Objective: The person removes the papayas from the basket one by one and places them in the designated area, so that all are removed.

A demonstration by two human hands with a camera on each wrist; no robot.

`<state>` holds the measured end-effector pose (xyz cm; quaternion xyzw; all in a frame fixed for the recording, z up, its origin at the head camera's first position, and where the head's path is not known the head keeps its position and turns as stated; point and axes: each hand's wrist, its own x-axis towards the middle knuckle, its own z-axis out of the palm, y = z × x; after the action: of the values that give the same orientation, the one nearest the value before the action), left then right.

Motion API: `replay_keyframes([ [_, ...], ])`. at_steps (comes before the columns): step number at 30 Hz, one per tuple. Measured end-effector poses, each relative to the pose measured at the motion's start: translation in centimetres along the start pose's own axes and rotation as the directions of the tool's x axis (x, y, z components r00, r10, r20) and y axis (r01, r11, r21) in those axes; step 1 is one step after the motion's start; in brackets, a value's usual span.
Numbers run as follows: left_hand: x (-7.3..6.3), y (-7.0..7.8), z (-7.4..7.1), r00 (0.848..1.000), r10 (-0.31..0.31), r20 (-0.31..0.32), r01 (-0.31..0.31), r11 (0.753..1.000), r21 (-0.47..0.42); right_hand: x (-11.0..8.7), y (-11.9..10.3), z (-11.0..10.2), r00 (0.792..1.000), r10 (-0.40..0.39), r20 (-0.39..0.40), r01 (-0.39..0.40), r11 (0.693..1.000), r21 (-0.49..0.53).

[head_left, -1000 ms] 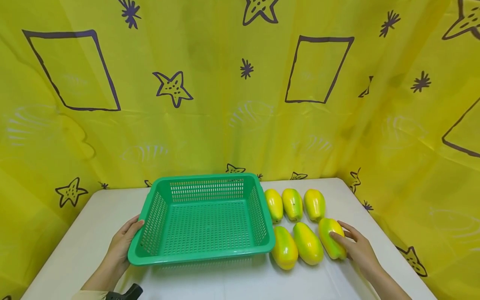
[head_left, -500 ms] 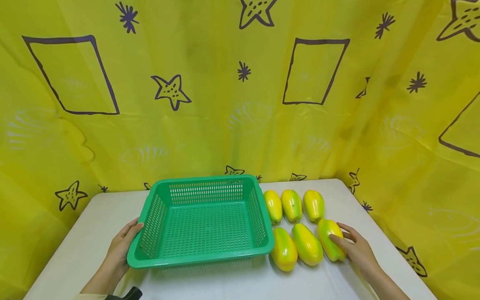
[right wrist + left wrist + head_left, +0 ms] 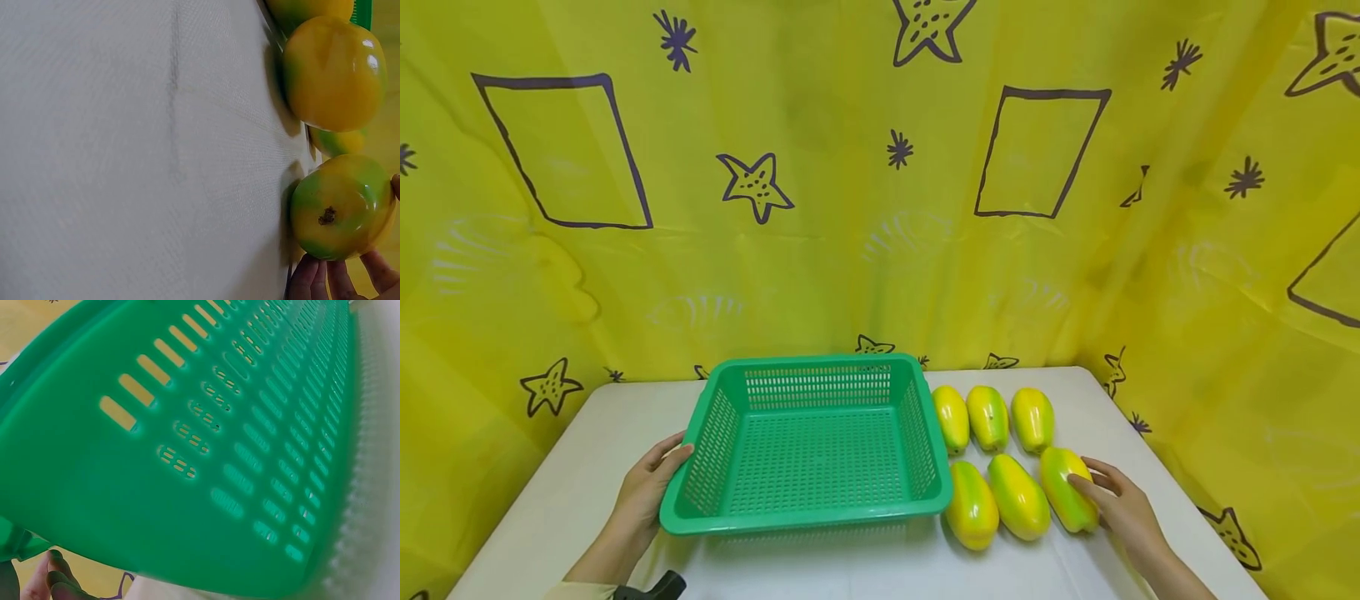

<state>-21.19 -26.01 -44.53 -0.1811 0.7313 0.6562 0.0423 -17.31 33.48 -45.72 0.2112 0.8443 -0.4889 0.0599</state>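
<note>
A green plastic basket (image 3: 820, 467) with slotted walls stands on the white table, nothing inside it. My left hand (image 3: 651, 483) grips its left rim, thumb on top; in the left wrist view only some fingertips (image 3: 53, 575) show below the basket wall. At the near right of the fruit group, my right hand (image 3: 1120, 504) holds a yellow-green papaya (image 3: 1063, 492), thumb over its upper side and fingers along its right side. The right wrist view shows this papaya (image 3: 340, 209) end-on, with a brown stem scar, close over the cloth.
More papayas lie in two rows right of the basket: three behind, including the far-right papaya (image 3: 1032, 419), and two in front, including the middle papaya (image 3: 1018, 497). White cloth covers the table (image 3: 820, 571). A yellow patterned curtain (image 3: 820, 275) encloses the back and sides.
</note>
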Motion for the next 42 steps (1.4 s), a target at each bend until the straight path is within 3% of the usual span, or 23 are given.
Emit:
replay_keyframes([
  [24, 0.1, 0.0, -0.1, 1.0, 0.006, -0.008, -0.006, 1.0, -0.011, 0.0, 0.0, 0.4, 1.0, 0.003, 0.012, -0.003, 0.999, 0.05],
  [34, -0.5, 0.5, -0.9, 0.999, 0.033, 0.01, -0.034, 0.986, 0.164, -0.1, 0.2, -0.5, 1.0, -0.026, 0.016, 0.025, 0.999, 0.047],
  [37, -0.9, 1.2, -1.4, 0.996, 0.086, 0.022, -0.089, 0.962, 0.259, -0.3, -0.4, -1.5, 0.998, -0.06, -0.007, 0.06, 0.998, 0.007],
  [39, -1.4, 1.8, -1.7, 0.989, 0.149, 0.024, -0.148, 0.928, 0.343, -0.5, -1.1, -2.3, 0.994, -0.106, -0.025, 0.105, 0.993, -0.047],
  [41, -1.9, 2.7, -1.9, 0.97, 0.242, 0.025, -0.229, 0.87, 0.438, -0.8, -2.1, -2.9, 0.984, -0.175, -0.046, 0.169, 0.979, -0.113],
  [42, -2.2, 3.2, -1.9, 0.955, 0.295, 0.03, -0.271, 0.828, 0.491, -1.0, -2.7, -3.0, 0.974, -0.22, -0.057, 0.209, 0.966, -0.151],
])
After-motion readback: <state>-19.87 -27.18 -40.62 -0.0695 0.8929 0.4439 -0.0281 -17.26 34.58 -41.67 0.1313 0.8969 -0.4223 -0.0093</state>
